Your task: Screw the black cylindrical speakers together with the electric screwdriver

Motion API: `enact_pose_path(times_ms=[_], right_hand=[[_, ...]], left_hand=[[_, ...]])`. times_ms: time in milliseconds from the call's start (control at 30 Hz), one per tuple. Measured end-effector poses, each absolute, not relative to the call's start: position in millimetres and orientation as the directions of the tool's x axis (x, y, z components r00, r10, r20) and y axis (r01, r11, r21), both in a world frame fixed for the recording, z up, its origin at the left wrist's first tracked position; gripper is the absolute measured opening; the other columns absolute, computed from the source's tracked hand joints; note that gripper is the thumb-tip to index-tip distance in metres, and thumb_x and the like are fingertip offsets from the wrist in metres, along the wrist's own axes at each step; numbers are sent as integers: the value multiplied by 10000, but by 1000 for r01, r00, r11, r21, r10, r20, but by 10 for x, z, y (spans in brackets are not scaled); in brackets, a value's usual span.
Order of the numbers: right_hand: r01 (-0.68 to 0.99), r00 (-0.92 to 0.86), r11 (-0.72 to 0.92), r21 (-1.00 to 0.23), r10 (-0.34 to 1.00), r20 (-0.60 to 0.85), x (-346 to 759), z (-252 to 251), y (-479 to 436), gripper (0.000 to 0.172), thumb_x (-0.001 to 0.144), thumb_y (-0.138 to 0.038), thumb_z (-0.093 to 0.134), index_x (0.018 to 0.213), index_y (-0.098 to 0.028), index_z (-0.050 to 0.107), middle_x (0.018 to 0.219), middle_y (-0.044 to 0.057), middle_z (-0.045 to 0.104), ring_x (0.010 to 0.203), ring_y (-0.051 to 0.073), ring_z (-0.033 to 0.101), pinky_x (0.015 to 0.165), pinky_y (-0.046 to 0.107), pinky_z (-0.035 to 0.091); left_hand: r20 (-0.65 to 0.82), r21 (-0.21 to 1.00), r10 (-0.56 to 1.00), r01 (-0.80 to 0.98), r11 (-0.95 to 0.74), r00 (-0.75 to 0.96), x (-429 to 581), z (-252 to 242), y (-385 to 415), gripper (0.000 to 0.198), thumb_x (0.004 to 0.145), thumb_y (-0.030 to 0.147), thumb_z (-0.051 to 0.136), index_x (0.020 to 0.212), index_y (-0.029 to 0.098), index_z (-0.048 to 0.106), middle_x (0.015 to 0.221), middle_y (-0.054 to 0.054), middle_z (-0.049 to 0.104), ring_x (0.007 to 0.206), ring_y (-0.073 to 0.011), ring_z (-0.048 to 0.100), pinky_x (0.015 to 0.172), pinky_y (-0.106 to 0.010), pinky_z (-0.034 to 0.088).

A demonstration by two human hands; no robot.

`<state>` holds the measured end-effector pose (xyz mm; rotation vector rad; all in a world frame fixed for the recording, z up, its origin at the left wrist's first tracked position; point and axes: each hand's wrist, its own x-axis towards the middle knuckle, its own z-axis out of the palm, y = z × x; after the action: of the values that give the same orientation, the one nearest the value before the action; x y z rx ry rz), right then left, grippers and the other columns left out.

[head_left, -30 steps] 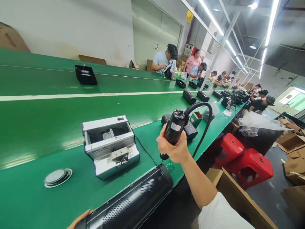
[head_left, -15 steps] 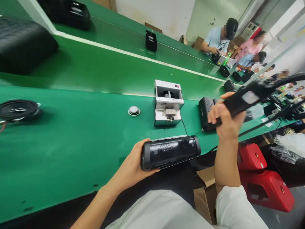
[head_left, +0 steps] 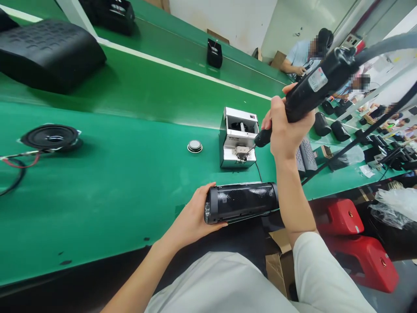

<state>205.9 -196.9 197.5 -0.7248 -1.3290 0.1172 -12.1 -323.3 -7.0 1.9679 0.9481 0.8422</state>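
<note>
My left hand point(head_left: 193, 217) is wrapped round the left end of a black cylindrical speaker housing point(head_left: 244, 202), which lies tilted slightly at the table's front edge. In my right hand point(head_left: 289, 130) is a black electric screwdriver point(head_left: 325, 76), its cable running off to the upper right. The bit points down left and reaches the front pick-up block of a white and grey screw feeder point(head_left: 237, 141); whether a screw sits on it is too small to tell. A small round silver speaker driver point(head_left: 194, 146) lies left of the feeder.
A larger black speaker cone point(head_left: 50, 137) with wires lies at the left. Behind it is a big black housing point(head_left: 48, 54). Black housings point(head_left: 306, 156) stand right of my forearm. Red cases point(head_left: 361, 261) and a cardboard box point(head_left: 276, 265) are below the table. People work along the far right.
My right hand has brought the electric screwdriver left and turned its bit down to the screw feeder. The view has shifted; my left hand still grips the speaker housing.
</note>
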Motion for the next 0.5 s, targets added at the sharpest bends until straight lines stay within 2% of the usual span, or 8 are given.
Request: enact_pose_path(times_ms=[133, 267, 400, 500], right_hand=[[312, 257, 791, -527, 464, 848, 2095, 1875, -1879, 329, 1056, -563, 759, 1086, -302, 562, 637, -127, 437, 397, 75, 458, 507, 259, 508], [274, 268, 768, -579, 518, 813, 2118, 1825, -1894, 312, 1031, -500, 791, 1083, -295, 561, 620, -136, 423, 396, 80, 466, 467, 232, 471], [156, 283, 784, -601, 548, 787, 2069, 2036, -2219, 218, 908, -299, 801, 1034, -289, 623, 575, -132, 412, 372, 96, 432, 376, 239, 382], [29, 293, 747, -664, 629, 720, 1873, 2324, -2678, 187, 791, -208, 750, 951, -297, 712, 570, -113, 425, 367, 100, 412, 342, 272, 342]], left_hand=[[238, 847, 826, 307, -434, 511, -127, -86, -3225, 1019, 897, 492, 913, 1686, 308, 295, 1612, -176, 555, 1499, -424, 633, 1236, -632, 573], [258, 841, 819, 297, -451, 513, -132, -87, -3221, 1069, 896, 469, 921, 1721, 316, 259, 1635, -181, 540, 1536, -438, 602, 1249, -643, 558], [298, 840, 798, 253, -480, 524, -112, -70, -3218, 1230, 904, 458, 931, 1799, 330, 98, 1654, -201, 519, 1564, -450, 568, 1269, -668, 529], [350, 834, 777, 203, -512, 523, -91, -63, -3204, 1300, 895, 467, 952, 1813, 345, 38, 1687, -221, 481, 1586, -462, 538, 1273, -683, 517]])
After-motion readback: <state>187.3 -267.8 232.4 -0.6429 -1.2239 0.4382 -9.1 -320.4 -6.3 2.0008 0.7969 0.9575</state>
